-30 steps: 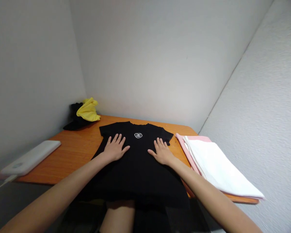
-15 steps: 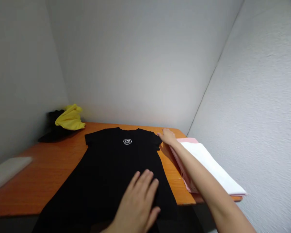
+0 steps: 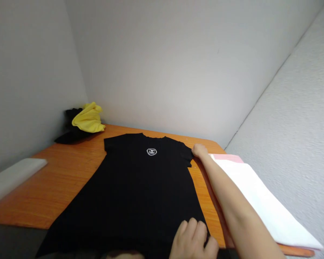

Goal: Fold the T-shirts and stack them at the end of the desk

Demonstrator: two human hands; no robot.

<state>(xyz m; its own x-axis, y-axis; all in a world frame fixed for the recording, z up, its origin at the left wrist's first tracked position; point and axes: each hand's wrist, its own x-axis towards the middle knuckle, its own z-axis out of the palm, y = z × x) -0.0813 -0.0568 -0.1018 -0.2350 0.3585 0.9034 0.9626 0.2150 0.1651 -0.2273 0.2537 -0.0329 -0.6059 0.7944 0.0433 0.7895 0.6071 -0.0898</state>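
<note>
A black T-shirt (image 3: 140, 187) with a small white round logo (image 3: 151, 151) lies flat, front up, on an orange wooden table (image 3: 62, 180). My right hand (image 3: 199, 149) is closed at the tip of the shirt's right sleeve, pinching its edge. My left hand (image 3: 193, 239) is at the bottom of the view, fingers curled on the shirt's lower right side near the table's front edge. The hem hangs over the table edge.
A yellow cloth (image 3: 88, 118) lies on a dark garment (image 3: 70, 133) in the far left corner. Folded white cloth (image 3: 261, 201) over pink cloth (image 3: 226, 157) lies along the right wall. A flat white object (image 3: 13, 176) sits at the left. Grey walls enclose three sides.
My left hand went from flat on the chest to the shirt's lower right side and curled. My right hand moved from the chest to the right sleeve and closed.
</note>
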